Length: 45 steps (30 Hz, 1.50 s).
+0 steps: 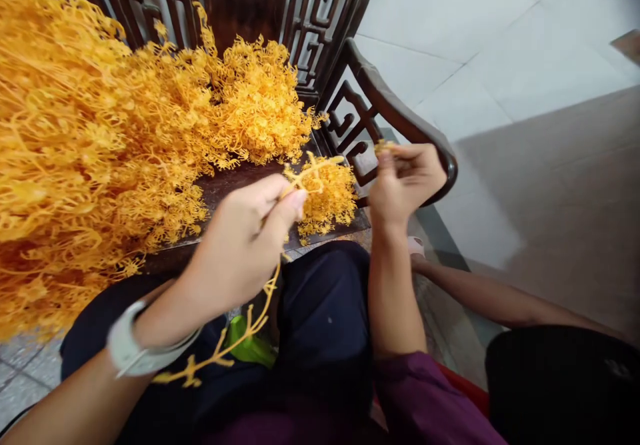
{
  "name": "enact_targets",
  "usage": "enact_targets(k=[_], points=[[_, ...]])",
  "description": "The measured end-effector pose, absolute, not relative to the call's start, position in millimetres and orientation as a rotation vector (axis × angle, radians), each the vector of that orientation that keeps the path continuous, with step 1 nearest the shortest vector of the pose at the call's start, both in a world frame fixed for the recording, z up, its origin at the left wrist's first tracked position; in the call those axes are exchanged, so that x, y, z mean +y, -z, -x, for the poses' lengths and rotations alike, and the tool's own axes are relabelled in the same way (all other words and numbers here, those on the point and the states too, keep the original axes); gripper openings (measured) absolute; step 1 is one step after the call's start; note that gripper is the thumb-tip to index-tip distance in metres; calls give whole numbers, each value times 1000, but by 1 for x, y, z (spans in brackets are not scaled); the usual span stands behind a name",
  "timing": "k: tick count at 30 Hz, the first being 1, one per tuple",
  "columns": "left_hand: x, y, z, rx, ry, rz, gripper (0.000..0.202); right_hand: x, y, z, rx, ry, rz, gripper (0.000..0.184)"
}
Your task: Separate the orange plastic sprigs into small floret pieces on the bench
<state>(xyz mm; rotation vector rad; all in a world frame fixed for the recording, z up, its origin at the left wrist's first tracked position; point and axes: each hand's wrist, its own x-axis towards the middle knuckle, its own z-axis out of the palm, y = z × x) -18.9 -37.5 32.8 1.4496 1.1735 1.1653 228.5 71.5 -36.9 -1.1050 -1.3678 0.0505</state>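
A large heap of orange, finely branching dried plant material fills the left side, resting on a dark wooden seat. My left hand is shut on a long orange sprig, whose stem trails down over my lap. A smaller orange clump lies just beyond that hand. My right hand pinches a tiny orange piece between thumb and fingers, close to the curved wooden armrest. A white band circles my left wrist.
A carved dark lattice backrest rises behind the seat. Pale floor tiles spread to the right. A second person's bare arm reaches in at right, beside a dark-clothed body. A green item sits by my dark trousers.
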Motion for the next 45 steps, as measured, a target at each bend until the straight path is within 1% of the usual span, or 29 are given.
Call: enact_targets(k=[2,3,6,8,12,16,19,22,25,28,31,34,36,38,41,43,45], points=[[-36,-34,32,1201,-1182,-1364,35,95,53,-259,-1265,-59,1235,17],[-33,-32,39,1229,-1193,-1322,33,102,61,-271,-1318,-155,1330,18],[-20,-21,50,1244,-1219,-1237,29,105,79,-285,-1487,-498,1429,24],[-15,-16,51,1202,-1226,-1217,27,100,84,-283,-1599,-601,1438,25],[-15,-17,48,1264,-1235,-1234,31,95,80,-277,-1760,-685,1452,20],[-17,-18,46,1369,-1209,-1314,32,97,78,-280,-1774,-666,1473,21],[-15,-17,43,1326,-1204,-1317,28,96,80,-284,-1722,-705,1448,24],[-13,-16,39,1198,-1223,-1171,26,94,80,-285,-1662,-748,1426,25],[-11,-17,34,1047,-1246,-960,25,90,75,-278,-1607,-723,1398,26],[-8,-18,30,929,-1282,-799,26,78,60,-259,-1614,-736,1310,29],[-6,-20,27,853,-1314,-681,26,55,38,-229,-1788,-824,1158,33],[-6,-23,25,774,-1320,-618,25,33,20,-200,-1931,-853,1008,29],[-6,-24,24,732,-1321,-610,26,24,15,-185,-1962,-911,912,30],[-7,-24,23,719,-1325,-619,27,19,14,-175,-1946,-1067,843,33],[-9,-24,24,729,-1352,-688,30,17,15,-167,-1847,-1287,834,23],[-9,-22,24,783,-1380,-796,33,18,15,-165,-1735,-1280,884,19],[-9,-19,26,909,-1389,-939,29,19,14,-166,-1617,-1195,941,20]])
